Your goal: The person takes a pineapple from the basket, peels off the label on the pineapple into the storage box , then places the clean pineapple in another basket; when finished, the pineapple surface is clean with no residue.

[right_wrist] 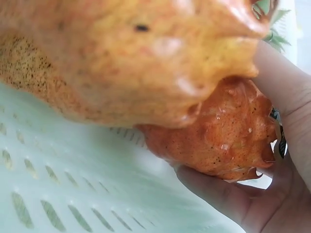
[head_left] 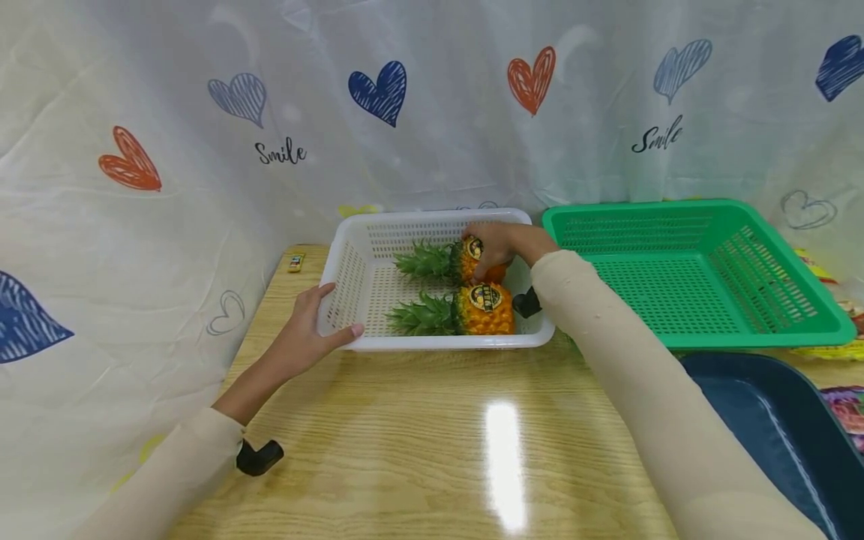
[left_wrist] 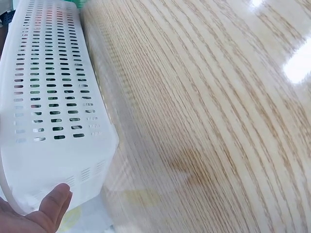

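Two small orange pineapples with green crowns lie side by side in a white plastic basket [head_left: 432,343]. My right hand [head_left: 496,244] reaches in and grips the far pineapple [head_left: 468,259], its thumb and fingers round the fruit. In the right wrist view, the held pineapple [right_wrist: 218,133] sits between the fingers. Nearer to the front rim lies the other pineapple [head_left: 496,319], which has a black and gold label; its body [right_wrist: 121,58] fills the top of that wrist view. My left hand [head_left: 307,330] holds the basket's left front corner, thumb at the front rim, fingers at the left side.
Right of the white basket stands a green basket [head_left: 749,341]. A dark blue tray [head_left: 749,420] is at the right front, with colourful packets [head_left: 847,409] beyond it. One small yellow packet [head_left: 295,262] lies on the wooden table [head_left: 405,442] at the left. A heart-printed curtain [head_left: 445,150] hangs behind.
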`<state>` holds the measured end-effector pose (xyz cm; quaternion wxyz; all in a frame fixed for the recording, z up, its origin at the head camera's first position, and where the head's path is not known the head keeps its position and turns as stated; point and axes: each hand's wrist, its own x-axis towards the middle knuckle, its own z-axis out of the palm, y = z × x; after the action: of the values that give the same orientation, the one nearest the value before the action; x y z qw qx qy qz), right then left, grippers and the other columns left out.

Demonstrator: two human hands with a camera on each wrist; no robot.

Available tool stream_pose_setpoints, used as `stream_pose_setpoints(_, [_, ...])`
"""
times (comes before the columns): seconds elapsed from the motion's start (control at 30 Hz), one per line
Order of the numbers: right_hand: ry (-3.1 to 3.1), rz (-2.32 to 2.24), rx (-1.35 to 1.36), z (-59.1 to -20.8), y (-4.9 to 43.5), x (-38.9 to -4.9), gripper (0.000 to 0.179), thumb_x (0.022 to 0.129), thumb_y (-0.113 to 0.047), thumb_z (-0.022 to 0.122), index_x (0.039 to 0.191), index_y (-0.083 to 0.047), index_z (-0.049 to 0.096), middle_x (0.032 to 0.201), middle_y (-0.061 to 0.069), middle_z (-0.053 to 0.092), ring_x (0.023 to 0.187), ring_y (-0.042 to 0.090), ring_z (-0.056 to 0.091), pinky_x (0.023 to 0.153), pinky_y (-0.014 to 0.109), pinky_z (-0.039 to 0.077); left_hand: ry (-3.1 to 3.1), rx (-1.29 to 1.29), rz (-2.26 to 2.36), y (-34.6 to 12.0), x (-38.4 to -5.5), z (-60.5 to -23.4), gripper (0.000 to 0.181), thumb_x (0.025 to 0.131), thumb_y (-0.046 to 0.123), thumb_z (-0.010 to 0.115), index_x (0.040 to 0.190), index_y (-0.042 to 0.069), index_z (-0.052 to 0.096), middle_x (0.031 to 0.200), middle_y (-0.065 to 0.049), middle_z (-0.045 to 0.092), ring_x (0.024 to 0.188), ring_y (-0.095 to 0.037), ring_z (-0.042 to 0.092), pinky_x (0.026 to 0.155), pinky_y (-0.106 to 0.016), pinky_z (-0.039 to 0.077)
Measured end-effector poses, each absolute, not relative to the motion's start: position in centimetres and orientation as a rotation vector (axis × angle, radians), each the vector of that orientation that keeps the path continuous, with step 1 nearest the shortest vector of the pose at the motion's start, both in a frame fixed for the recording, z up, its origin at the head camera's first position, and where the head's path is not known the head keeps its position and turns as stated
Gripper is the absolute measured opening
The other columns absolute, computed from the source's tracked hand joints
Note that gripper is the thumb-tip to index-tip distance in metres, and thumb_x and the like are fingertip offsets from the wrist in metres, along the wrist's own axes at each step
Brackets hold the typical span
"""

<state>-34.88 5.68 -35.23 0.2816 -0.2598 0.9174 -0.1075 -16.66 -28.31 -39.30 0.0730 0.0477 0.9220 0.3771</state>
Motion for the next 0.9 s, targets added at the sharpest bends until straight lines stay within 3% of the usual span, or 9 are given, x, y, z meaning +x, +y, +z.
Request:
stream_pose_setpoints(0.23, [2.464,-0.275,-0.685,-35.1,6.0,-34.7,0.092,0.085,-0.038,0.078,0.159,-0.017,0.027,0.163,0.015,0.026,0.139,0.034,0.038,0.096,0.046,0.041,2.769,0.137,1.135,-28.3,-16.5,-39.3,0.101,0.091,0.054,0.068,0.162,0.013,0.009,0.162,-0.024,0.007,0.135,-0.045,0.039,0.105,-0.063,0.038])
stream_pose_setpoints(0.47, [2.488,-0.279,-0.714,-35.2,6.1,-34.7,0.091,0.083,-0.037,0.080,0.157,-0.015,0.031,0.161,0.015,0.030,0.137,0.032,0.040,0.093,0.045,0.041,2.766,0.133,1.132,-28.3,-16.4,-39.4,0.103,0.090,0.056,0.068,0.162,0.013,0.009,0.162,-0.023,0.008,0.135,-0.045,0.039,0.105,-0.064,0.038])
stream_pose_setpoints(0.73, [2.492,-0.322,-0.709,-34.0,6.5,-34.6,0.094,0.081,-0.040,0.081,0.156,-0.017,0.031,0.160,0.014,0.031,0.138,0.034,0.041,0.097,0.047,0.043,2.764,0.140,1.132,-28.3,-16.4,-39.3,0.102,0.091,0.055,0.068,0.162,0.012,0.009,0.162,-0.024,0.007,0.135,-0.045,0.039,0.105,-0.064,0.038])
stream_pose_setpoints(0.9, [2.501,-0.365,-0.735,-33.0,7.0,-34.5,0.096,0.081,-0.043,0.081,0.157,-0.016,0.029,0.163,0.015,0.026,0.144,0.037,0.034,0.107,0.053,0.040,2.763,0.150,1.135,-28.3,-16.4,-39.2,0.101,0.092,0.053,0.068,0.162,0.011,0.008,0.161,-0.026,0.007,0.135,-0.046,0.039,0.105,-0.064,0.038])
